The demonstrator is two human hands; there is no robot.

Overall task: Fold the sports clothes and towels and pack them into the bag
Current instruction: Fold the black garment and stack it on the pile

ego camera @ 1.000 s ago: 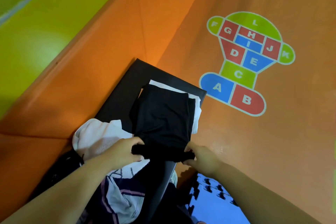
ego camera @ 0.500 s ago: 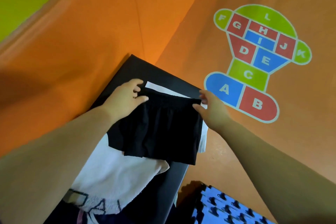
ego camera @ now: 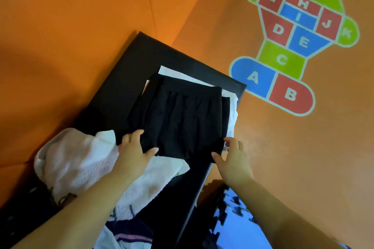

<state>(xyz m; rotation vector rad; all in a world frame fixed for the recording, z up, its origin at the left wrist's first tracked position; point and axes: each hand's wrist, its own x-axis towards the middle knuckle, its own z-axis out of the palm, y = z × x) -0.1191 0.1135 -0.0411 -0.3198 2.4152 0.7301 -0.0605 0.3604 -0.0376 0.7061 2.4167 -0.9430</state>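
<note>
Your black shorts [ego camera: 182, 115] lie flat in the middle of the frame, waistband toward the top, hem toward you. They rest on a folded white garment [ego camera: 231, 115] whose edges show past the shorts along the top and the right side. Both lie on a black padded bench [ego camera: 113, 91] that runs from the upper middle down to the bottom of the frame.

Your left hand [ego camera: 133, 153] rests on the lower left corner of the shorts. Its fingers lie loosely spread at the fabric's left edge and the thumb is stretched out flat on the hem. It is not pinching the cloth.

Your right hand [ego camera: 232, 157] is at the lower right corner of the shorts. Its fingers are spread and relaxed, the fingertips touch the corner, and the thumb points along the hem. You cannot tell whether the thumb touches the fabric.

A crumpled white towel [ego camera: 81, 159] lies left of centre, under your left wrist and touching the left hem of the shorts. Below it, at the bottom edge, a dark garment with pale stripes [ego camera: 125, 236] shows partly.

To the right of the bench is the orange floor [ego camera: 303, 157], with a lettered hopscotch graphic [ego camera: 293, 42] at the upper right. A blue puzzle mat [ego camera: 238, 230] sits at the lower right beside the bench, under your right forearm. An orange padded wall [ego camera: 70, 26] fills the upper left.
</note>
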